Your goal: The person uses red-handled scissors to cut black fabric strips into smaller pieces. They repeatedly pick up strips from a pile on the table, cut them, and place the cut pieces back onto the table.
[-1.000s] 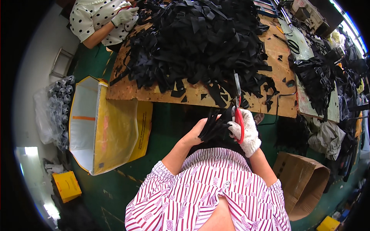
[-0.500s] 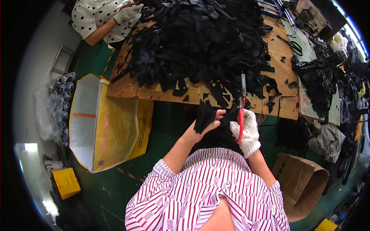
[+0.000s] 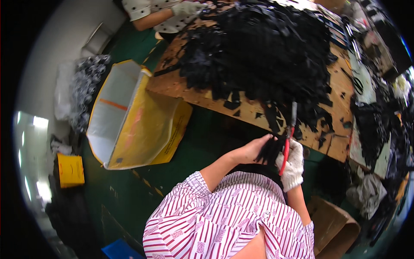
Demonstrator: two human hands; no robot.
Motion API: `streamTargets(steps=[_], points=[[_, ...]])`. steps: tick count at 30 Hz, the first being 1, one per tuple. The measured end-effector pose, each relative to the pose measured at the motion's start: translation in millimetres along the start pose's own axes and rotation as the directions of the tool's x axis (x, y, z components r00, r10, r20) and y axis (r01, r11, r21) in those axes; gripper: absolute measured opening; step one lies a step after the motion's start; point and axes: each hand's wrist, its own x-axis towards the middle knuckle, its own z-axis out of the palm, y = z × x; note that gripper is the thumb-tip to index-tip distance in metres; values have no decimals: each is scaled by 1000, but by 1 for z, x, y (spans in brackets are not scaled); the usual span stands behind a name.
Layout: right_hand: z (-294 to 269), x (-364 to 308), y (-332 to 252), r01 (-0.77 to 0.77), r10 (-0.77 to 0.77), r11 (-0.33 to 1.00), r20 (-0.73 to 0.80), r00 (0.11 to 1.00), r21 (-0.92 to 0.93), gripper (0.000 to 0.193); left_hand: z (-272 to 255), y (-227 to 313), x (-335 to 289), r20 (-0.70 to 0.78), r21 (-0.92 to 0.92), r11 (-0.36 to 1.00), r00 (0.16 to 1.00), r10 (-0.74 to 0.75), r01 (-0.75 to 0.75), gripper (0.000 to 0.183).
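My bare left hand (image 3: pixel 251 150) is closed on a small bundle of black fabric strips (image 3: pixel 270 150), which hangs down from the fingers near the table's front edge. Beside it, my right hand (image 3: pixel 293 165) wears a white knit glove and grips a pair of red-handled scissors (image 3: pixel 286 150). The blades point away from me, toward the table, and the bundle lies close against the scissors. Whether the blades are on the fabric cannot be made out. Just beyond both hands a large heap of black fabric pieces (image 3: pixel 267 52) covers much of the wooden table (image 3: pixel 205 91).
A yellow and white open bin (image 3: pixel 151 125) stands left of the table. Across the table's far left, a co-worker's gloved hand (image 3: pixel 187 7) touches the heap. Black scissors (image 3: pixel 357 84) lie at the right. A cardboard box (image 3: pixel 332 224) sits on the floor at my right.
The view has swung, so the scene sits further left and right edges shift. My left hand has come closer to the scissors, and the black strips now hang beside them.
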Motion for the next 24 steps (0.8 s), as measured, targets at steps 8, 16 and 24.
streamTargets(steps=[8,16,24], points=[[13,-6,-39,-237,226,960,86,970,149,45,-20,-10,-4,160,664,333,561,812,-670,23],[7,-8,-36,-256,268,959,-89,959,123,38,-75,94,-94,-441,740,506,249,862,-442,20],[16,-12,-41,-257,260,964,-42,965,64,37,-170,202,-54,-343,868,363,119,932,-339,8]])
